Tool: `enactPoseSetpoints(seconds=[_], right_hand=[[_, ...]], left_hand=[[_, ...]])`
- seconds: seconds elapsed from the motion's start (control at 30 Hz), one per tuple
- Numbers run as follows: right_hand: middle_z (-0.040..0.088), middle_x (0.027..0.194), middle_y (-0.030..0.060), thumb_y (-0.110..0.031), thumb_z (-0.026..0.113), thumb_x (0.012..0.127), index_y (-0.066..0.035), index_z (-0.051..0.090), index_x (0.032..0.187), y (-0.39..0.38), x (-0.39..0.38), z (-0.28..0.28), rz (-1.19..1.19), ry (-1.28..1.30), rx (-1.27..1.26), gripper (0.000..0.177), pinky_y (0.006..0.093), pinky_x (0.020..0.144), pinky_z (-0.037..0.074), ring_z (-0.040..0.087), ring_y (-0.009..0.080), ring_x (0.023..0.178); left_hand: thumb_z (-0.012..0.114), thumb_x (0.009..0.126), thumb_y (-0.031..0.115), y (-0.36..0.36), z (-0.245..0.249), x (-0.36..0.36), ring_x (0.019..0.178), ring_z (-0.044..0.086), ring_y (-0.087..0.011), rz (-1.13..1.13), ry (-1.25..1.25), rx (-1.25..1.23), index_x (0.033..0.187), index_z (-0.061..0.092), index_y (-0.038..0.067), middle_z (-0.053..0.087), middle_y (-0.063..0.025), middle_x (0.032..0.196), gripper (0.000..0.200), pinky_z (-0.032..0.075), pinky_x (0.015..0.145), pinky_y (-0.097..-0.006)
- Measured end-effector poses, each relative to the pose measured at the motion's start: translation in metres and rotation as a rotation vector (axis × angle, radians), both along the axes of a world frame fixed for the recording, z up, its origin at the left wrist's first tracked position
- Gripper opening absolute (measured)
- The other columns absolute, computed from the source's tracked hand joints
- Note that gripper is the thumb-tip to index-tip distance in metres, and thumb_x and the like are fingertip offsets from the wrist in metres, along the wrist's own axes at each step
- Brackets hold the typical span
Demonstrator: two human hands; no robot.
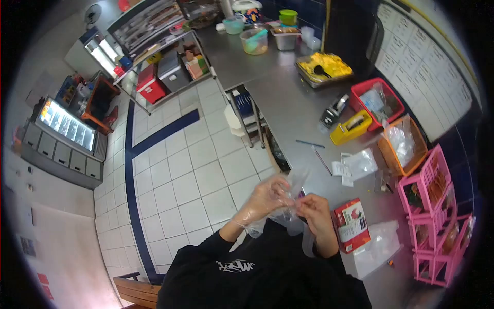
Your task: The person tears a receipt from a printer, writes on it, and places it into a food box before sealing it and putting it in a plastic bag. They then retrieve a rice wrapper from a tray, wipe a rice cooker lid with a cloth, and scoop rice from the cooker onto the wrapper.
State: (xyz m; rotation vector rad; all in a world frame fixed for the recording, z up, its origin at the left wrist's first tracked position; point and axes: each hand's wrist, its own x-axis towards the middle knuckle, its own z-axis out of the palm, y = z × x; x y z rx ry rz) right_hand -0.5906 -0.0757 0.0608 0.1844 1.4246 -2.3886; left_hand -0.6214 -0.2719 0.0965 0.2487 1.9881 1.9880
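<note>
Two grips, left hand [265,200] and right hand [313,212], pinch closed on one clear plastic glove [294,181].

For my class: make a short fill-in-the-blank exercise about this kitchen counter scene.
1. The left hand wears a clear plastic ____.
2. The box beside the right hand is ____.
3. The food in the metal tray is ____.
4. The stacked baskets are ____.
Missing: glove; red; yellow; pink.

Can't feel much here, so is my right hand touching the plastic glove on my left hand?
Touching. Head view shows the right hand pinching the plastic glove at the left hand's fingertips.
</note>
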Motion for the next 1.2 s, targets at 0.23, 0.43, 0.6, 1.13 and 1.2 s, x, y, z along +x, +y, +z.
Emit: enactPoseSetpoints(seconds=[0.23,0.43,0.6,1.13,1.2], right_hand=[[0.053,0.084,0.0065,-0.004,0.056,0.09,-0.005,0.048,0.091,0.025,-0.018,0.015,-0.192,0.01,-0.508,0.008,0.034,0.082,0.048,0.055,0.0181,0.081],[0.041,0.07,-0.005,-0.016,0.056,0.094,-0.01,0.049,0.098,-0.023,-0.003,0.009,-0.165,0.173,-0.092,0.01,0.0217,0.056,0.035,0.039,0.0063,0.061],[0.036,0.06,-0.0078,-0.01,0.06,0.091,-0.008,0.051,0.103,-0.001,-0.006,-0.004,-0.149,0.13,0.29,0.016,0.0195,0.051,0.032,0.038,0.0041,0.054],[0.052,0.061,0.0112,-0.021,0.072,0.082,-0.008,0.054,0.092,-0.084,-0.036,0.032,-0.131,0.67,0.722,0.025,0.0362,0.049,0.039,0.052,0.0278,0.051],[0.055,0.063,0.0116,-0.022,0.075,0.08,-0.008,0.057,0.089,-0.073,-0.051,-0.015,-0.299,0.56,1.164,0.025,0.0366,0.05,0.042,0.053,0.0258,0.052]], left_hand=[[0.069,0.084,0.006,-0.03,-0.005,-0.01,0.079,0.058,-0.0083,0.051,0.165,-0.25,0.106,0.054,0.004,0.058,-0.0011,0.085,0.026,0.051,0.073,-0.0261],[0.062,0.09,0.012,-0.01,-0.007,-0.009,0.084,0.059,-0.0114,0.218,-0.323,0.305,0.112,0.052,0.007,0.058,-0.0025,0.096,0.025,0.05,0.069,-0.0265],[0.066,0.086,0.025,-0.052,-0.014,-0.028,0.084,0.059,-0.0128,0.097,-0.333,0.327,0.107,0.053,0.008,0.056,-0.0004,0.092,0.031,0.049,0.068,-0.025],[0.057,0.093,0.034,-0.243,-0.018,-0.179,0.121,0.045,-0.0269,0.418,0.651,-0.462,0.129,0.042,0.0,0.046,-0.0178,0.126,0.052,0.033,0.108,-0.0441],[0.058,0.092,0.016,-0.224,-0.033,-0.173,0.114,0.051,-0.0236,0.271,0.822,-0.703,0.124,0.047,-0.004,0.052,-0.0167,0.12,0.039,0.045,0.096,-0.0348]])
